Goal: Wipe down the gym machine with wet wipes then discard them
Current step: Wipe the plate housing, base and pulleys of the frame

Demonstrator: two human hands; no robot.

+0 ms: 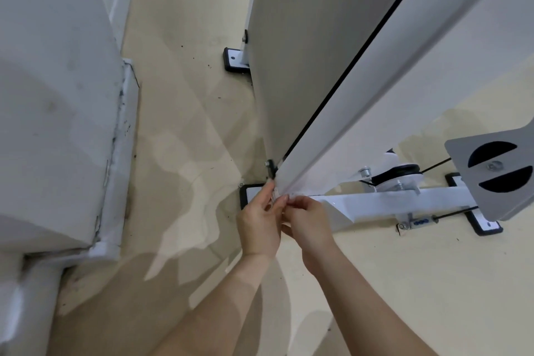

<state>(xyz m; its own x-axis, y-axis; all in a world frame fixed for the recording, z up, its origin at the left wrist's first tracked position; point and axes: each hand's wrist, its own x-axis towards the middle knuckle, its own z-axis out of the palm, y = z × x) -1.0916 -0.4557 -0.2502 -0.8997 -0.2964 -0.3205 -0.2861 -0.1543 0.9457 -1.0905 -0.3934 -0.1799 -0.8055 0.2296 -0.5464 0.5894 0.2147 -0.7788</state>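
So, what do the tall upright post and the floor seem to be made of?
The upright post looks like metal painted white with a smooth, slightly glossy coat; its flat faces and bolted base suggest steel, though this is uncertain. The floor seems a smooth beige vinyl or coated surface: it shows soft reflections and no seams.

The wet wipe [284, 205] is mostly concealed between the left hand [260, 224] and the right hand [309, 222] — only a pale sliver is seen, and its outline cannot be made out. The fingertips of both hands are tucked against each other and partly hidden. The white upright [361, 95] is cut off by the top edge, and the grey plate [491, 173] by the right edge. Both forearms are cropped at the bottom edge.
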